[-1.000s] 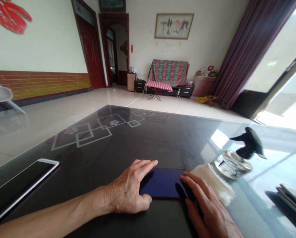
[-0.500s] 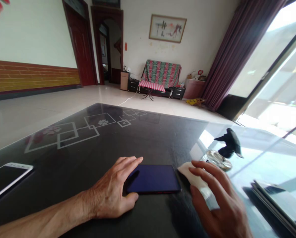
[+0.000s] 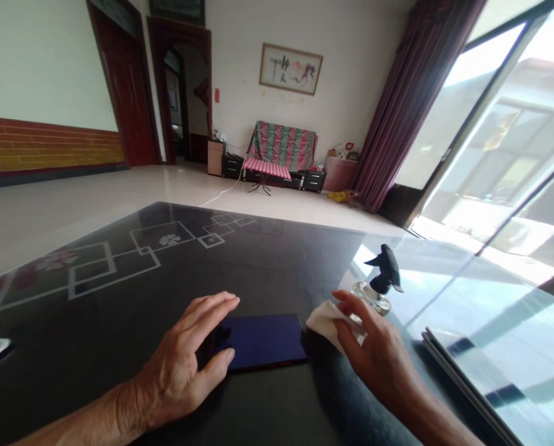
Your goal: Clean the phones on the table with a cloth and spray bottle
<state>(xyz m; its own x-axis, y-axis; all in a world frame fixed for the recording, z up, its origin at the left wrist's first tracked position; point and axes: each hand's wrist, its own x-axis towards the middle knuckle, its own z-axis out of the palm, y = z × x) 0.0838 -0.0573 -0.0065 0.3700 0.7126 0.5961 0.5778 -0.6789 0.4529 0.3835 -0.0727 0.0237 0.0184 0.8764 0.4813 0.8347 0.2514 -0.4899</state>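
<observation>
From where I stand, the left hand (image 3: 179,359) is spread at the near-left end of a dark phone (image 3: 267,341) lying flat on the glossy black table (image 3: 258,266). The right hand (image 3: 374,341) is at a white cloth (image 3: 324,321) just beside it, though I can't tell how firmly it grips. A black-topped spray bottle (image 3: 385,272) stands behind the cloth; a framed picture (image 3: 290,68) hangs on the far wall.

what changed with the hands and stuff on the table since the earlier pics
The right hand has let go of the dark phone and moved right to the white cloth; whether it grips it firmly is unclear. The left hand stays at the phone's left end, and the spray bottle still stands by the cloth.
</observation>
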